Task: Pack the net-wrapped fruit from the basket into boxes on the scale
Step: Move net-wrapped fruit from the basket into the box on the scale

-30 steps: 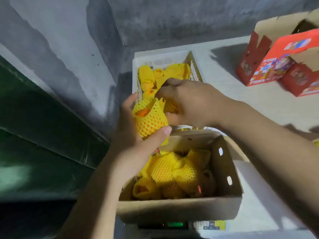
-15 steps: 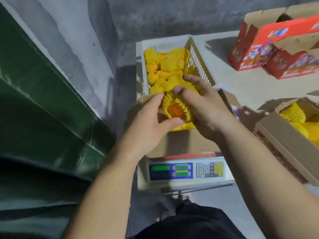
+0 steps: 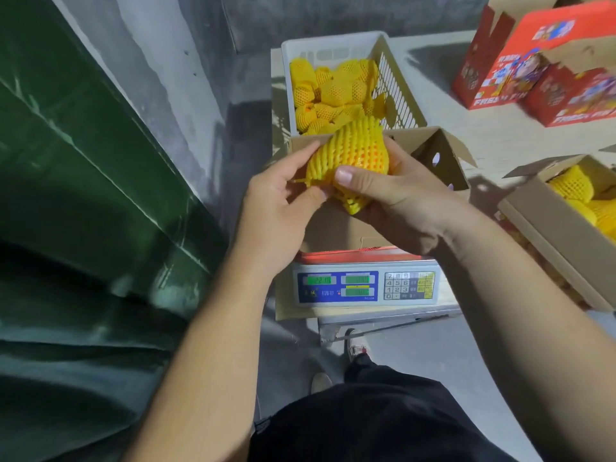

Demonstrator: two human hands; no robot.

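hands: left [image 3: 276,198] + right [image 3: 396,191] grip netted fruit [image 3: 350,155] | over box [image 3: 433,151] on scale [image 3: 366,288]

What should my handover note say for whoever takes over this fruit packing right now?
Left hand and right hand both hold one orange fruit in yellow foam net above the open brown cardboard box on the white electronic scale.
White plastic basket behind still holds many wrapped fruit.
Second cardboard box at right already has fruit in it.
Left: place this fruit, keep filling.
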